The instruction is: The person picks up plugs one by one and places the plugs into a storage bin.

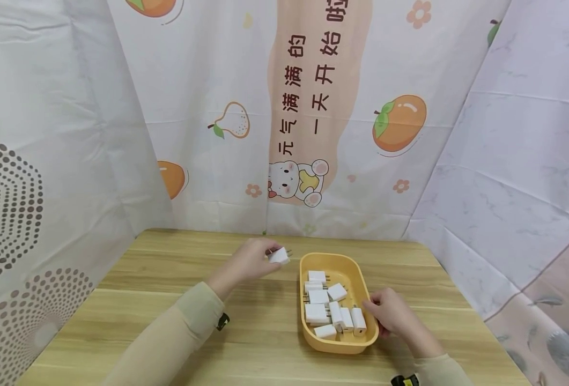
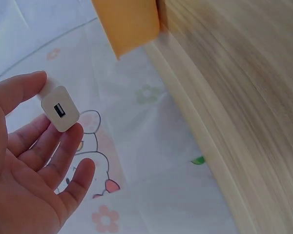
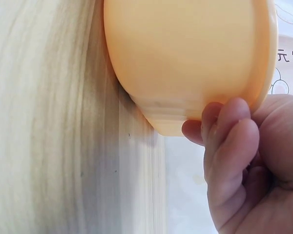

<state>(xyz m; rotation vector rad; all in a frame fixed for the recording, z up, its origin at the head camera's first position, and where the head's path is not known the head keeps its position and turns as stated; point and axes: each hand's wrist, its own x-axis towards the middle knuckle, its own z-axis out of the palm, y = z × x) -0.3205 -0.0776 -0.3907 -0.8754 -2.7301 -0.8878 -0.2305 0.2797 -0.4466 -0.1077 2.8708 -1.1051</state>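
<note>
My left hand (image 1: 252,261) pinches a white USB charger plug (image 1: 279,256) between thumb and fingers, left of the basket and above the table. In the left wrist view the charger's (image 2: 60,108) face with its single USB port points toward the camera; in the head view its metal prongs point right. The right hand (image 1: 391,312) grips the right rim of a yellow plastic basket (image 1: 330,347), thumb at the rim and fingers against the outer wall (image 3: 185,58). Inside the basket lie several more white chargers (image 1: 318,296), heaped mostly toward the left and the near end.
The basket stands on a wood-grain table (image 1: 168,279). Behind it hangs a white curtain (image 1: 207,177) printed with fruit, a cartoon animal and writing. More patterned sheets hang at the left (image 1: 72,187) and right (image 1: 496,171).
</note>
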